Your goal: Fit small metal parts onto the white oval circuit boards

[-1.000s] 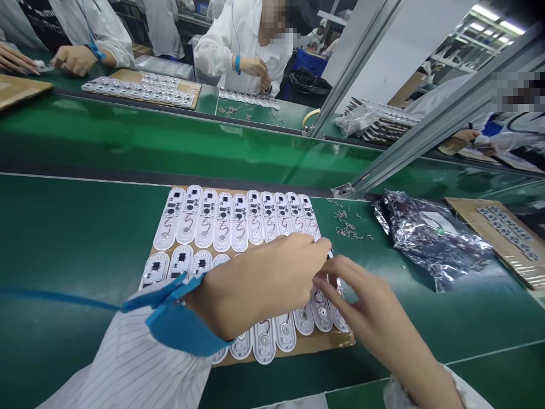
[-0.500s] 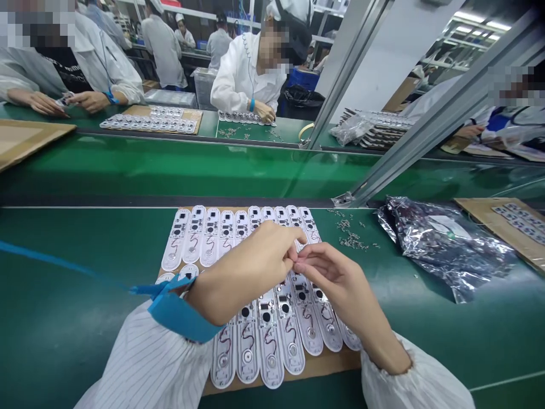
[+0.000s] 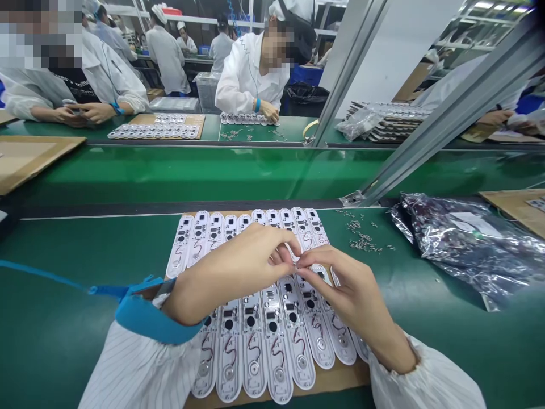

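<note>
My left hand (image 3: 268, 250) and my right hand (image 3: 340, 278) meet fingertip to fingertip above the boards. Each has its thumb and forefinger pinched together; whatever sits between them is too small to make out. Beneath lie rows of long white plastic housings (image 3: 254, 368) with rounded ends, each carrying a small circuit board, a black round part, thin red and black wires and a round metal disc. They rest on a cardboard sheet (image 3: 332, 379). A blue wrist strap (image 3: 149, 318) circles my left wrist, its cord trailing left. My forearms hide part of the rows.
Small loose screws (image 3: 364, 241) lie scattered right of the housings. Farther right is a shiny plastic bag (image 3: 464, 244), with cardboard (image 3: 517, 204) behind it. A slanted metal post (image 3: 395, 153) rises from the bench's far edge. Across the green divider (image 3: 191, 170), co-workers handle similar pieces.
The view has shifted slightly, so the bench appears lower. My hands stay together over the housings, with the left fingers a little more arched and their tips still meeting the right ones.
</note>
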A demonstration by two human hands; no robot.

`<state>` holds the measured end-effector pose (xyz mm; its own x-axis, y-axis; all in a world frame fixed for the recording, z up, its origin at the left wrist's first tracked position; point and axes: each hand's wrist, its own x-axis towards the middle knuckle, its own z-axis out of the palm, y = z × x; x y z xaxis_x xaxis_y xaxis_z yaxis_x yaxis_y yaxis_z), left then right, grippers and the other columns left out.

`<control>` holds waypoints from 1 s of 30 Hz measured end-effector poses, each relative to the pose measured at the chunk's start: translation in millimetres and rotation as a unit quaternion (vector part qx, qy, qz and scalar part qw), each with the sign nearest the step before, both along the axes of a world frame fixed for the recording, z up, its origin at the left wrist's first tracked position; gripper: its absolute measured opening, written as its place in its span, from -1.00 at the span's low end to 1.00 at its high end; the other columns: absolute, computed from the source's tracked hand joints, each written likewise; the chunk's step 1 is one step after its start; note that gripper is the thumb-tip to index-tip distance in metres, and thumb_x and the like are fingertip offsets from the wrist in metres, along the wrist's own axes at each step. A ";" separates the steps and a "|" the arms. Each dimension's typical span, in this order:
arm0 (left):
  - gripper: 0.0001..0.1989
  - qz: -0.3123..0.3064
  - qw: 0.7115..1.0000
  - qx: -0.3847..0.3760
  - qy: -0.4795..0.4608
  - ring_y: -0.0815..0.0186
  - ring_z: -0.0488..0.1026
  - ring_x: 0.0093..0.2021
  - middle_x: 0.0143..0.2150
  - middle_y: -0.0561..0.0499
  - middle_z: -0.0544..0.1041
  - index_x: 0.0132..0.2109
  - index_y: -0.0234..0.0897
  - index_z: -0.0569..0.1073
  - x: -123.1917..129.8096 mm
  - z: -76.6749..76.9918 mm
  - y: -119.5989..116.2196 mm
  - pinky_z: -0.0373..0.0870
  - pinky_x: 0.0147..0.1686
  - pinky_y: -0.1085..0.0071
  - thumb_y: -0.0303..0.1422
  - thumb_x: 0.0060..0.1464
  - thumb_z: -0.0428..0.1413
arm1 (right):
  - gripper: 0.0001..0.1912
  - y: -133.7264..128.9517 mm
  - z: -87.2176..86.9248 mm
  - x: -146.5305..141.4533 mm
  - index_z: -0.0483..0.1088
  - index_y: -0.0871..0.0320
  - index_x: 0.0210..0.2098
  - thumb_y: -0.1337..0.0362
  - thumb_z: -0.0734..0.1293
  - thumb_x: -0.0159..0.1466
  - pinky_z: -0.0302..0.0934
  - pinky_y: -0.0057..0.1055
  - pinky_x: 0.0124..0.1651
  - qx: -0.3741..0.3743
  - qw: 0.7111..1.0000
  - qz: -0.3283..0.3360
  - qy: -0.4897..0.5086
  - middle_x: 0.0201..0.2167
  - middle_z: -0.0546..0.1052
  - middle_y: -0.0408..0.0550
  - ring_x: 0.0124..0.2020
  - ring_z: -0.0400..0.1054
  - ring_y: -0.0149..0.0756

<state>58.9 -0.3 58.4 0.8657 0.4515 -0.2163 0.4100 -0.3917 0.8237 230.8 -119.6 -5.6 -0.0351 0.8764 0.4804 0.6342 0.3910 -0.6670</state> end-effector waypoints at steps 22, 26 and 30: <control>-0.45 -0.120 0.974 0.185 0.044 0.12 0.12 0.38 0.37 -0.09 0.23 0.27 -0.19 0.25 -26.2 -26.9 -34.5 0.13 0.30 0.13 -0.19 0.19 0.16 | -0.86 -26.7 7.1 -4.9 0.36 0.11 -0.18 0.36 0.17 0.45 0.16 -0.30 -0.21 -0.106 0.979 0.087 -0.151 -0.27 0.45 -0.09 -0.25 0.30 -0.29; -0.07 -0.172 0.954 0.239 0.059 0.01 -0.15 0.47 0.47 -0.19 0.00 0.39 -0.25 0.08 -25.7 -55.5 -42.6 -0.15 0.37 -0.16 0.05 0.02 0.24 | -0.82 -42.2 3.4 -7.8 0.38 0.10 -0.20 0.37 0.16 0.44 0.11 -0.30 -0.21 -0.135 0.969 0.060 -0.198 -0.29 0.45 -0.10 -0.30 0.29 -0.29; 0.06 -0.178 0.941 0.281 0.058 0.01 -0.17 0.47 0.48 -0.18 -0.08 0.43 -0.25 -0.04 -24.3 -71.9 -45.7 -0.12 0.36 -0.20 0.09 -0.04 0.25 | -0.78 -47.5 -1.0 -12.5 0.39 0.11 -0.26 0.37 0.15 0.44 0.09 -0.32 -0.25 -0.163 0.960 0.063 -0.219 -0.34 0.44 -0.11 -0.35 0.28 -0.30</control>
